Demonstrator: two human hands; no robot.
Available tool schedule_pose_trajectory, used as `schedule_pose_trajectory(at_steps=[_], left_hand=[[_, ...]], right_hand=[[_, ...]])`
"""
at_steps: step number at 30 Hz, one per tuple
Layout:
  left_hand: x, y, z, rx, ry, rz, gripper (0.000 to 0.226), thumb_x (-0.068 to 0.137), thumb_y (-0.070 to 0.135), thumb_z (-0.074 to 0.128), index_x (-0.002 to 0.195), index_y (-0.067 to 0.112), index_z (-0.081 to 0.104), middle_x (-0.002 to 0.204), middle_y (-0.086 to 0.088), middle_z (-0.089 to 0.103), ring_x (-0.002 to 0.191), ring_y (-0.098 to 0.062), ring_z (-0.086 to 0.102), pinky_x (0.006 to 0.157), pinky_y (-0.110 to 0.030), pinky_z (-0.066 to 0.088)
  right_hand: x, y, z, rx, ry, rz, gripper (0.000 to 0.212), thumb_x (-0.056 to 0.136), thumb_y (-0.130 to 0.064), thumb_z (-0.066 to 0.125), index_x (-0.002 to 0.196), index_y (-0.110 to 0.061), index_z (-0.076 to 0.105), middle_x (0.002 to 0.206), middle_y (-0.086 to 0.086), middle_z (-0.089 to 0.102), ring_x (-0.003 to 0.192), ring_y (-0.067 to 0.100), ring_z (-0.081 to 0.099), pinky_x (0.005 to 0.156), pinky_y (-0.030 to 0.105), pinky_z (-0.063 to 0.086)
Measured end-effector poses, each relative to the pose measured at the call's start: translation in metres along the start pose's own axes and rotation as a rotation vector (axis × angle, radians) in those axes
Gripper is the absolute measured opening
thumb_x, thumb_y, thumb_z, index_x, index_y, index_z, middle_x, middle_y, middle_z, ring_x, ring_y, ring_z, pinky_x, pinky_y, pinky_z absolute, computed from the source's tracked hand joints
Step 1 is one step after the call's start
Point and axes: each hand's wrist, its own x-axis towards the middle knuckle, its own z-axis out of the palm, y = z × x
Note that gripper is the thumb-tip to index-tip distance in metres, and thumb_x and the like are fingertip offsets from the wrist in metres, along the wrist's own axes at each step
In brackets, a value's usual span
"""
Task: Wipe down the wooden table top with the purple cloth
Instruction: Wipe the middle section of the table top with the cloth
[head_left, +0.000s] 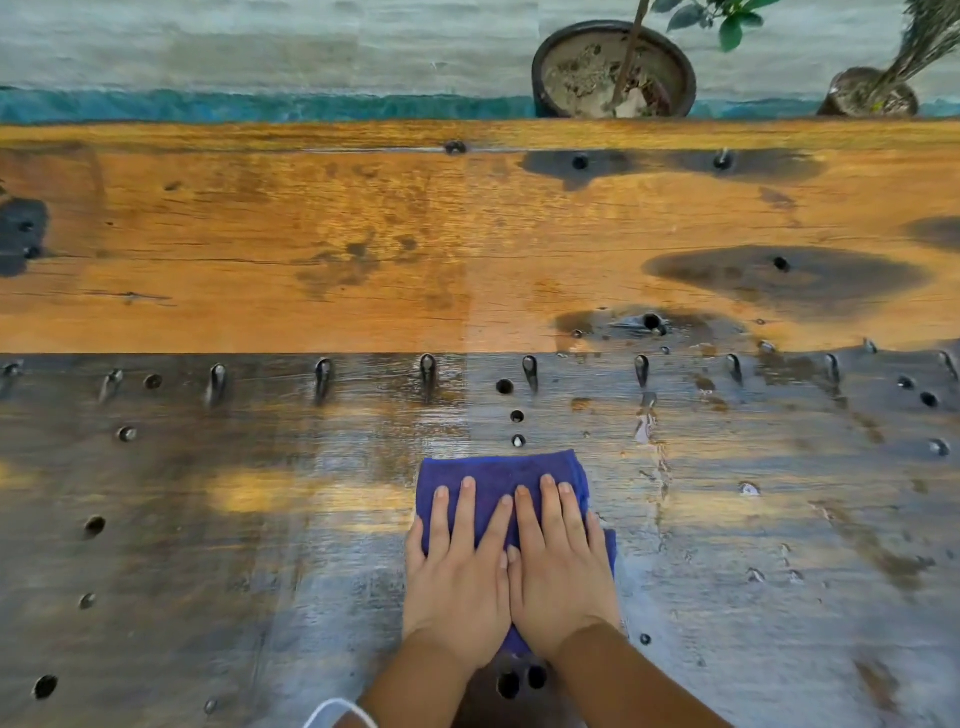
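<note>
The purple cloth (498, 475) lies folded flat on the wooden table top (260, 249), in the near middle of the view. My left hand (460, 577) and my right hand (558, 571) rest side by side on it, palms down, fingers stretched forward and pressing it to the wood. The hands cover the cloth's near half; its far edge and a right corner stick out. The near plank is dark, wet and shiny, with streaks and water drops to the right of the cloth. The far plank is orange-brown with dark stains.
Round holes (505, 386) and a row of slots (323, 374) dot the dark plank. Two potted plants (613, 70) (867, 93) stand on the ground beyond the table's far edge. A white band (337, 709) shows by my left forearm.
</note>
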Motion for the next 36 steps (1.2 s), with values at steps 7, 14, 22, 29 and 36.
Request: schedule_pose_trajectory(at_steps=[7,14,22,29,36], left_hand=[[0.064,-0.013,-0.012,-0.023,0.048,-0.094,0.059,0.097,0.047,0.006,0.154,0.035,0.007,0.162,-0.016,-0.005,0.149,-0.031,-0.008,0.118,-0.051,0.012],[0.117,-0.02,-0.032,-0.032,0.096,-0.177,0.058,0.097,0.048,0.006,0.153,0.038,0.001,0.163,-0.013,-0.001,0.148,-0.028,-0.01,0.118,-0.048,0.002],[0.136,-0.022,-0.042,-0.044,0.109,-0.2,0.058,0.097,0.049,0.019,0.153,0.037,0.012,0.162,-0.011,0.013,0.149,-0.026,-0.001,0.117,-0.045,0.003],[0.156,-0.024,-0.047,-0.065,0.169,-0.212,0.055,0.097,0.047,0.024,0.15,0.032,0.02,0.144,-0.014,0.028,0.145,-0.034,0.012,0.116,-0.05,0.016],[0.199,-0.033,-0.06,-0.028,0.201,-0.162,0.059,0.099,0.045,0.018,0.154,0.028,0.011,0.162,-0.016,0.007,0.149,-0.031,-0.003,0.119,-0.047,0.009]], right_hand=[[0.068,-0.005,-0.014,0.046,0.061,0.078,0.061,0.095,-0.047,0.021,0.152,-0.026,0.021,0.161,0.005,0.013,0.148,0.024,0.011,0.115,0.053,0.002],[0.13,-0.008,-0.036,0.038,0.072,0.036,0.063,0.094,-0.05,0.014,0.153,-0.025,0.018,0.161,0.009,0.015,0.148,0.026,0.004,0.114,0.054,-0.007],[0.146,-0.011,-0.052,0.03,0.062,0.048,0.061,0.093,-0.047,0.024,0.145,-0.019,0.042,0.149,0.017,0.041,0.141,0.032,0.031,0.111,0.061,0.023],[0.168,-0.01,-0.057,0.104,0.153,0.043,0.051,0.09,-0.048,0.037,0.133,-0.023,0.046,0.134,0.015,0.049,0.13,0.03,0.032,0.111,0.055,0.025],[0.208,-0.012,-0.068,0.096,0.179,-0.007,0.06,0.095,-0.047,0.019,0.152,-0.027,0.023,0.161,0.005,0.016,0.146,0.022,0.004,0.116,0.05,0.004]])
